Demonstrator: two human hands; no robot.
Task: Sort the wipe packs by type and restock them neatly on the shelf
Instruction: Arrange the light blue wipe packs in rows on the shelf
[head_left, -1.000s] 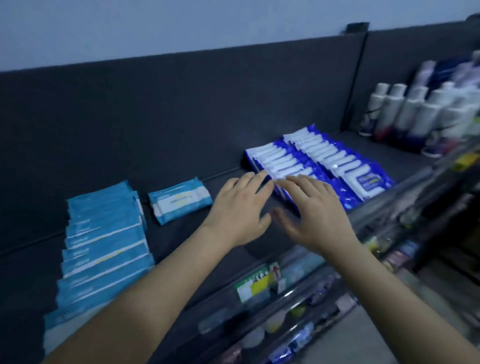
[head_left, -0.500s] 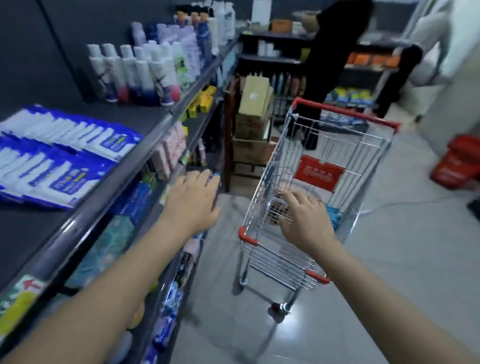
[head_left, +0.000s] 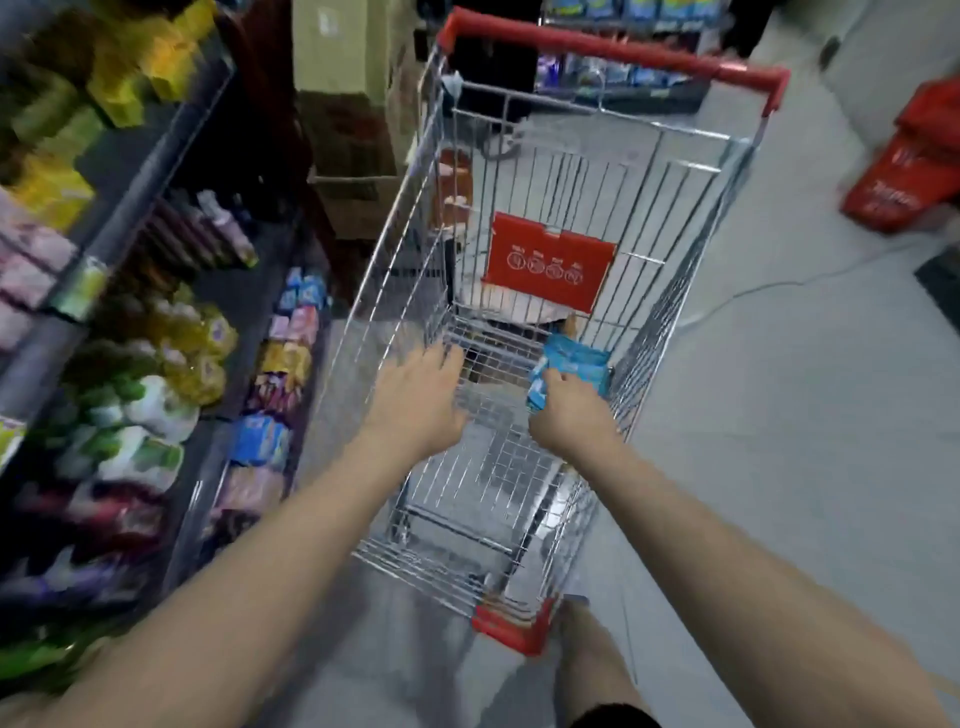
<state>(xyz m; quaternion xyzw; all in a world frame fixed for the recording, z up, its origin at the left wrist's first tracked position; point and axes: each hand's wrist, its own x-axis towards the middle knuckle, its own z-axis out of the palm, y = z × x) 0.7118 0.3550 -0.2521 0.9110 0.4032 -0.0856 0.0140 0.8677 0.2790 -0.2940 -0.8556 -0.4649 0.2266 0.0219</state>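
In the silver wire shopping cart (head_left: 545, 171), low on its right side, the right hand (head_left: 569, 415) pinches a soft light-blue plastic wipe pack (head_left: 576, 361). The left hand (head_left: 418, 400) hangs spread and empty. An edge-only pinch could let the pack slip.

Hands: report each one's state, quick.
Left hand: open, fingers spread over the cart, holding nothing.
Right hand: gripping a light blue wipe pack.

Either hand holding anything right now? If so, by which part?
Right hand grips the light blue wipe pack in the cart by its near end, fingers curled over it. Left hand is open and holds nothing.
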